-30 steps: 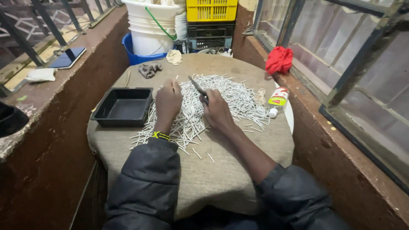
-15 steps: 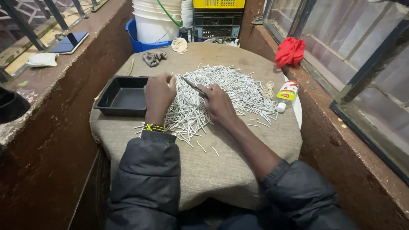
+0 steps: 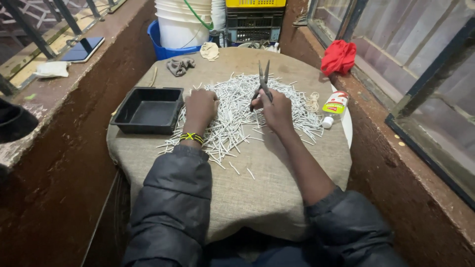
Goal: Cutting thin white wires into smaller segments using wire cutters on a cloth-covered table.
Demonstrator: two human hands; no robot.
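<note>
Two hands work over a heap of thin white sticks on a round tabletop covered in burlap. The right hand (image 3: 277,110) has its fingers curled tight around the handles of a pair of pliers (image 3: 262,83), whose two thin tips point away from the person toward the far edge and stand slightly parted; whether a stick sits between the tips is too small to tell. The left hand (image 3: 200,108) lies knuckles-up on the near left part of the pile of white sticks (image 3: 237,111), fingers bent down into them as if gathering or pinning a few, though what it actually grips is hidden under the hand. A yellow and black wristband (image 3: 191,138) circles that wrist. By my reading, the step in hand is picking out sticks to work with the pliers, and the next move would call for bringing one stick up to the tips and lining it up squarely. Just left of the pile, near the left edge, sits a black rectangular tray (image 3: 123,114). At the right edge a small bottle (image 3: 333,107) lies on its side beside a coil of string (image 3: 312,102). A grey rag (image 3: 179,65) rests toward the far edge.
</note>
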